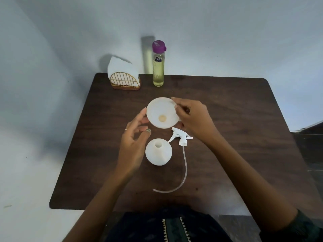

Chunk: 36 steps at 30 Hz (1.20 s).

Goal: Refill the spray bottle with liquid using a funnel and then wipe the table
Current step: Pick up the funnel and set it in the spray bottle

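Observation:
A white funnel (161, 112) hangs above the dark wooden table (236, 137), its wide mouth facing me. My right hand (192, 117) pinches its right rim between thumb and fingers. My left hand (134, 137) is beside the funnel's left edge, fingertips touching the rim, fingers relaxed. Below stands the round white spray bottle (158, 151) with its neck uncapped. The white trigger head (181, 136) lies to its right, its clear tube (185, 170) curving toward me. A tall clear bottle (158, 67) of yellowish liquid with a purple cap stands at the back.
A gold wire holder with white napkins (125, 75) stands at the table's back left, next to the tall bottle. A pale wall runs behind the table. The table's near edge is close to my body.

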Available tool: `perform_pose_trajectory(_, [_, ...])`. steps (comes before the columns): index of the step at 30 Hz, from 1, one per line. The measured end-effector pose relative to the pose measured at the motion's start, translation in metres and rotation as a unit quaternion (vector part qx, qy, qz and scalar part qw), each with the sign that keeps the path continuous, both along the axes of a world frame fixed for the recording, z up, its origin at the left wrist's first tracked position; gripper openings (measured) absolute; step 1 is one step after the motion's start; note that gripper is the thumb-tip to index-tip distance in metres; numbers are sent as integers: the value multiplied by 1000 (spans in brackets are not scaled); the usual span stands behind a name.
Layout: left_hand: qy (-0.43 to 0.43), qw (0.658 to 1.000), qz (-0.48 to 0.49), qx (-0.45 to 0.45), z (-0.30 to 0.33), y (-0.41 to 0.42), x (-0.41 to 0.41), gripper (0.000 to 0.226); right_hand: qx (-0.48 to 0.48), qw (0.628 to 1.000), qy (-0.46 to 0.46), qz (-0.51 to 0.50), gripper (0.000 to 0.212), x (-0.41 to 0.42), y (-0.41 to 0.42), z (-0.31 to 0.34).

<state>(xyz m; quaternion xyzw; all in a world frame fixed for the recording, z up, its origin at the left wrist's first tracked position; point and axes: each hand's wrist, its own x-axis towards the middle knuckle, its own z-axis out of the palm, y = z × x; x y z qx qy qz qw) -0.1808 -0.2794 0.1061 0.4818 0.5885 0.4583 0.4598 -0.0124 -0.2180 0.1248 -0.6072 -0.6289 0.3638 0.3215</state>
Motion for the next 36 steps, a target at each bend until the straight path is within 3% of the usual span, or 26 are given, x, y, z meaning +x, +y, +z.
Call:
perform_pose_trajectory(6, [-11, 1000, 12, -18, -16, -18, 4, 48, 18, 998, -54, 27, 33, -1, -13, -4])
perform_pose_trajectory(12, [117, 987, -62, -96, -55, -19, 6, 44, 25, 994, -91, 54, 34, -3, -19, -5])
perform_pose_trajectory(20, [201, 974, -28, -105, -69, -12, 7, 48, 11, 988, -128, 83, 35, -5, -19, -10])
perform_pose_trajectory(36, [141, 983, -24, -118, -70, -13, 9, 49, -34, 975, -172, 134, 38, -7, -18, -26])
